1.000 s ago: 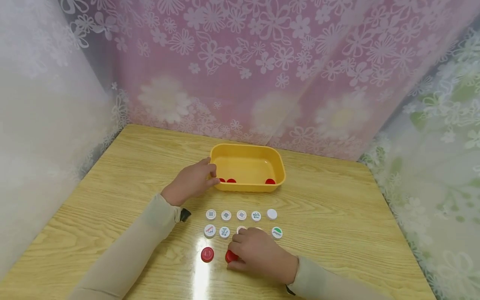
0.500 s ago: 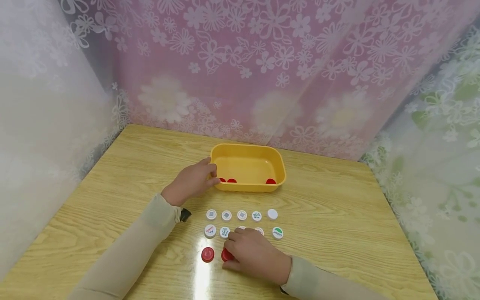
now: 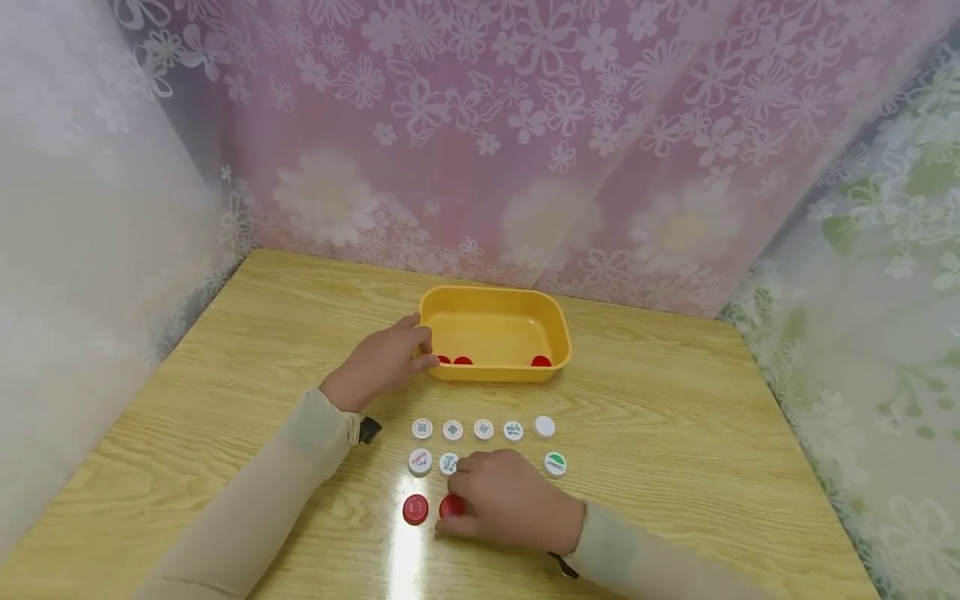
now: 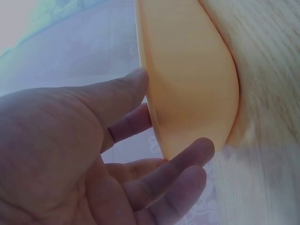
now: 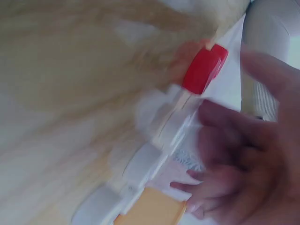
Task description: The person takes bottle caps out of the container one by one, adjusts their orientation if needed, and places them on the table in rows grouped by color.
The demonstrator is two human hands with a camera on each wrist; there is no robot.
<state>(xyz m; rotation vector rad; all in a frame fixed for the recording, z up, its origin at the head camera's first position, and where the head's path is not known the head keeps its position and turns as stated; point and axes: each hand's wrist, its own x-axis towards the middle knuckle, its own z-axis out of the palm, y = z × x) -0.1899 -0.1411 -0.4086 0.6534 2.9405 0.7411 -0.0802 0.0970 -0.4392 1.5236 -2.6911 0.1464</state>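
Observation:
My left hand (image 3: 378, 362) holds the left end of a yellow plastic container (image 3: 495, 374). In the left wrist view the thumb rests on the rim and the other fingers reach round the container's end (image 4: 192, 79). Low over the table, my right hand (image 3: 513, 500) has its thumb and fingers spread beside a red bottle cap (image 3: 451, 506). A gap shows between the fingers and red cap (image 5: 202, 70) in the right wrist view. To its left lies another red bottle cap (image 3: 416, 509). Three red caps (image 3: 541, 362) show inside the container.
Between container and red caps, white printed bottle caps (image 3: 483, 429) lie in two rows; my right hand hides part of the nearer row. A green-and-white cap (image 3: 555, 463) ends that row. Behind the wooden table (image 3: 660, 433) hangs a pink floral curtain (image 3: 480, 167).
My right hand has moved slightly left, and the red bottle cap beside it has shifted left, closer to the other red cap. My left hand stays at the container.

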